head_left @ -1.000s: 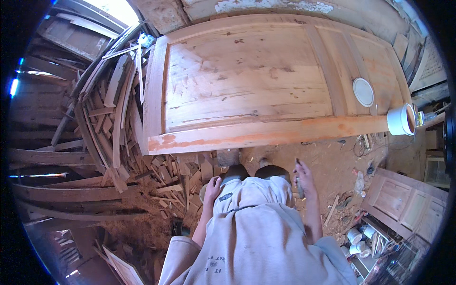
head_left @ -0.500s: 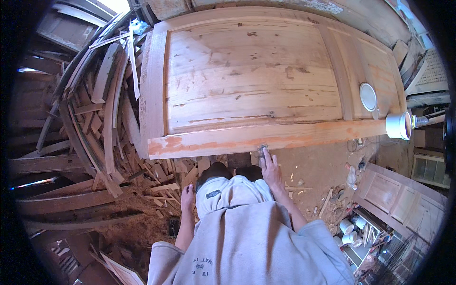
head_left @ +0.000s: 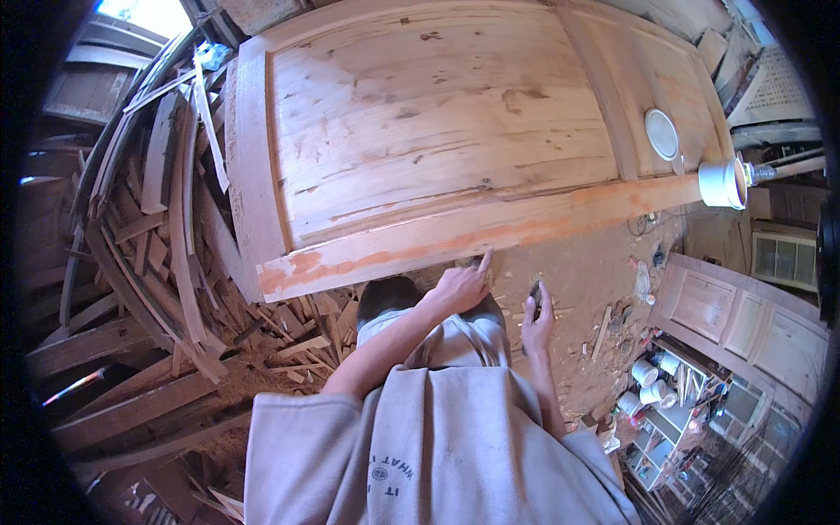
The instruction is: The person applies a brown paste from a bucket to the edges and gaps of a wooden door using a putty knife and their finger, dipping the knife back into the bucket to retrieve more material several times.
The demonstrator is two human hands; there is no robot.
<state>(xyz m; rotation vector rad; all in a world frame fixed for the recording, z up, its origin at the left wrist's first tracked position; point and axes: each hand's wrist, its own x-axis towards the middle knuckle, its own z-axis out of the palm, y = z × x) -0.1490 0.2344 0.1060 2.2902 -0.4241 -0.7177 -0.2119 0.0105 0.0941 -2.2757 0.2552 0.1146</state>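
A large wooden panelled door (head_left: 437, 114) lies in front of me, with reddish-orange smears along its near rail. My left hand (head_left: 462, 287) reaches across to the rail's near edge. Its index finger is stretched out, with the tip at or very near the wood; the other fingers are loosely bent and nothing shows in them. Off to the right, below the edge and apart from it, my right hand (head_left: 537, 328) holds a small dark tool (head_left: 535, 293) upright. Its exact kind is too small to make out.
A white tub (head_left: 721, 185) and a round white lid (head_left: 662, 135) rest at the door's right end. Scrap wood (head_left: 171, 175) is heaped on the left. Another panelled door (head_left: 744, 324) and a shelf with white buckets (head_left: 652, 394) stand at the lower right.
My right hand has drawn back from the door's edge to the right, keeping the dark tool. My left hand has come up from beside my leg to the edge. The view has shifted and turned slightly.
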